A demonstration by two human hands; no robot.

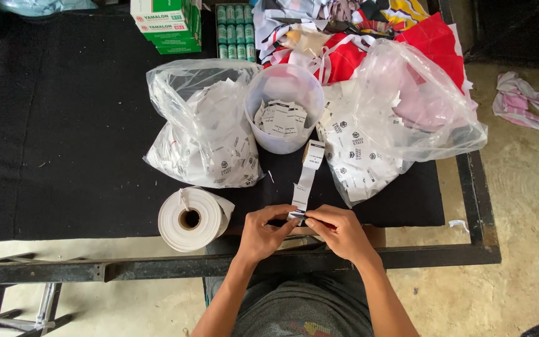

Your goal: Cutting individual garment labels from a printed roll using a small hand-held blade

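Both hands meet at the near edge of the black-covered bench (63, 137): the left hand (262, 232) and right hand (339, 229) pinch the near end of a white printed label strip (305, 181), which runs up toward a translucent white plastic tub (285, 115) holding cut white labels. A clear plastic bag of labels (204, 134) sits left of the tub, another clear bag (394, 118) right. A white tape roll (191, 218) lies beside the left hand.
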